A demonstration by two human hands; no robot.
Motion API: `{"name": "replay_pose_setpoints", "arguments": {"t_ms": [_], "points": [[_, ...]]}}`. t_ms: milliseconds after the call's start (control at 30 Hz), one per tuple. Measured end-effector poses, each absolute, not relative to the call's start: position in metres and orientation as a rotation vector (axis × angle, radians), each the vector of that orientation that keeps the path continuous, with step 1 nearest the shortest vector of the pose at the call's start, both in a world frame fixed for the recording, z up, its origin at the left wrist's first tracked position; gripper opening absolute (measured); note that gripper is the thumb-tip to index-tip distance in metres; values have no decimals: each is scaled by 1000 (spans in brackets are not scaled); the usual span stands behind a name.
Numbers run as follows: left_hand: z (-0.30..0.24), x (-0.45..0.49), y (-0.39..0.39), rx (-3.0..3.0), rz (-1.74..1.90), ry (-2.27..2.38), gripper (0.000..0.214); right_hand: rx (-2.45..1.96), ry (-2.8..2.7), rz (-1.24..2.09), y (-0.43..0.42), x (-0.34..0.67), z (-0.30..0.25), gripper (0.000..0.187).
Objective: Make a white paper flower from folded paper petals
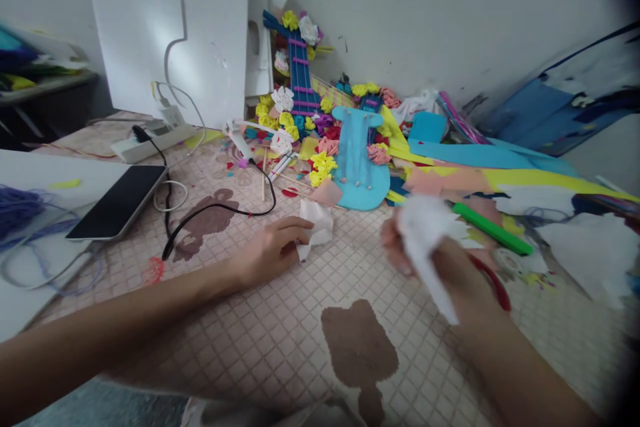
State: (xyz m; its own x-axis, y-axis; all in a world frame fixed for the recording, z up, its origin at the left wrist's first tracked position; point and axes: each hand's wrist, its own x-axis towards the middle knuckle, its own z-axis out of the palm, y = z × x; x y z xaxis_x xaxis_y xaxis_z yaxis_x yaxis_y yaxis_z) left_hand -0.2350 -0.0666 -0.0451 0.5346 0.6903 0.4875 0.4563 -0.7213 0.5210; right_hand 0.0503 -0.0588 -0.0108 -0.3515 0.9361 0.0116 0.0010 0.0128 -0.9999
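Note:
A small piece of crumpled white paper (320,219) lies on the tabletop, with my left hand (270,247) resting beside it, the curled fingers gripping its left edge. Farther right and slightly raised, my right hand (453,273) is closed around another piece of white paper (425,223), smeared by motion, whose strip hangs down over the hand. Some of my right fingers are hidden behind this paper. Beyond both hands lies a light-blue instrument-shaped cutout (357,160) with strings and small pegs. Red-handled scissors or pliers (495,283) lie partly behind my right hand.
A green cutter (493,228) lies right, among paper scraps. Crumpled paper flowers (323,168) and a dark-blue stringed neck (301,73) crowd the back. Left are a phone (120,203), a black cable (215,208), a white glue gun (240,140) and a power strip (155,140).

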Motion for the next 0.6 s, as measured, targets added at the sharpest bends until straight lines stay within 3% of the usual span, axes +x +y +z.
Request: {"name": "replay_pose_setpoints", "arguments": {"t_ms": [100,300,400,533,600], "points": [[-46,-244,-64,2403,1082,1092,24,-1183,-1681,1624,-60,31,-26,17],[-19,-238,-63,2182,1333,1052,20,-1222,-1879,1544,-60,22,-33,14],[-11,-228,-65,2330,1402,865,12,-1102,-1888,1632,-60,31,-27,20],[-28,-225,-67,2506,1028,835,8,-953,-1838,1812,-61,57,-17,33],[-38,-229,-68,2496,956,867,10,-996,-1783,1702,-61,72,-14,48]]}}
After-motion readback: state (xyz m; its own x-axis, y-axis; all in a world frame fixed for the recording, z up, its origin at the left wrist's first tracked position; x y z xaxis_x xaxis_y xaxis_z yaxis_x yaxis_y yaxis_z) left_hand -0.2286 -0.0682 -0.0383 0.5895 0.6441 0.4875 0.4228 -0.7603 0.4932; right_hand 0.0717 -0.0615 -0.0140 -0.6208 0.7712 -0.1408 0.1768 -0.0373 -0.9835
